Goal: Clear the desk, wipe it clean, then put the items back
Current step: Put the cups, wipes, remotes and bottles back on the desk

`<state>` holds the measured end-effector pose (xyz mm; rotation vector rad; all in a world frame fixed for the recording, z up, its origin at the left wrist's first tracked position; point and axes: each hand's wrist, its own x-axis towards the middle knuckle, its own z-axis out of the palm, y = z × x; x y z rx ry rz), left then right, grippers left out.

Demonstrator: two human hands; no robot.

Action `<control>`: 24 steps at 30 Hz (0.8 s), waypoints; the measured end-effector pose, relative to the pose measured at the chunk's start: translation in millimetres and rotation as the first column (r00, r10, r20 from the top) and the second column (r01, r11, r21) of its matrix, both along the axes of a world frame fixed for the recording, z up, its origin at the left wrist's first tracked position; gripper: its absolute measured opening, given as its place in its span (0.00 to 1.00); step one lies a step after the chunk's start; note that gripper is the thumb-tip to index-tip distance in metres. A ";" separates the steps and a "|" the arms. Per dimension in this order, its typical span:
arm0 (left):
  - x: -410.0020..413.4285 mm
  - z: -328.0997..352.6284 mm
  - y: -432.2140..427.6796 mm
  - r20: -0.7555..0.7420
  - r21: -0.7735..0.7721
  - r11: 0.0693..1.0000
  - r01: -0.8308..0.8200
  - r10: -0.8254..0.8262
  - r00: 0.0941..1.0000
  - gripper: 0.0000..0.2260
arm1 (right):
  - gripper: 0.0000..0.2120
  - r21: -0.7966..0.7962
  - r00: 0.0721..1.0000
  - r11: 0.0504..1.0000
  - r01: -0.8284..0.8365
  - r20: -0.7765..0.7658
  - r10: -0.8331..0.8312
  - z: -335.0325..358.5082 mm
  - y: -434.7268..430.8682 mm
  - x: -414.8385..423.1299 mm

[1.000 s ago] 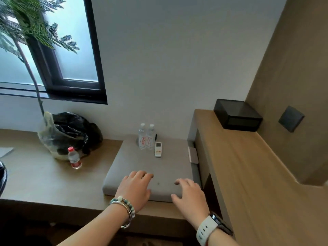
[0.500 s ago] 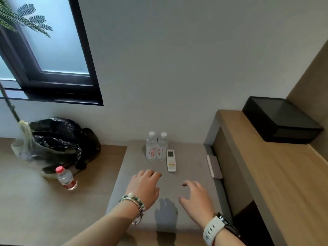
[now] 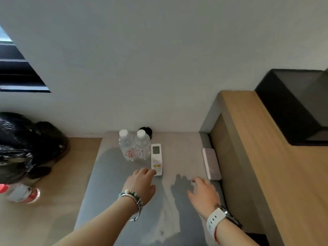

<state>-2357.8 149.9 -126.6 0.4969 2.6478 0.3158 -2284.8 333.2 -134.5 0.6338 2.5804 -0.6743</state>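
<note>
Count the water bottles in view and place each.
3. Two white-capped bottles stand side by side on the grey pad; a red-capped bottle is on the wooden desk, far left. Others may be off-frame.

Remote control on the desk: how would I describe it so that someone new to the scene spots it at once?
Find the grey pad against the white wall, left of the raised wooden shelf. Near its back stand two clear water bottles, and the remote control lies flat just right of them. It alone is a slim white bar with a small screen and coloured buttons.
</note>
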 end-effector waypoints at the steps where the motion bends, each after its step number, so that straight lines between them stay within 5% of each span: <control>1: -9.8 -13.6 9.8 0.036 -0.002 1.000 -0.030 0.030 0.999 0.21 | 0.21 0.007 0.999 1.000 0.016 0.037 -0.016 -13.0 12.6 -10.2; 7: -52.4 -99.8 51.2 0.201 -0.017 0.970 -0.241 0.239 0.950 0.21 | 0.25 0.004 0.953 0.967 0.255 0.169 -0.252 -95.2 80.2 -66.6; 11: -76.6 -147.9 67.6 0.254 -0.026 0.878 -0.478 0.468 0.846 0.26 | 0.19 -0.082 0.788 0.789 0.609 0.175 -0.590 -161.4 105.2 -98.3; 13: -83.7 -167.9 76.6 0.299 -0.036 0.812 -0.583 0.566 0.769 0.30 | 0.26 -0.034 0.690 0.698 0.715 0.189 -0.698 -183.0 113.5 -108.6; 18: -96.4 -191.8 90.7 0.256 -0.127 0.727 -0.674 0.681 0.686 0.35 | 0.43 0.121 0.645 0.653 0.747 0.104 -0.757 -200.0 113.8 -120.0; 24: -105.7 -201.4 90.8 0.318 -0.136 0.667 -0.733 0.730 0.605 0.31 | 0.39 0.210 0.666 0.674 0.709 0.114 -0.737 -208.2 120.4 -118.6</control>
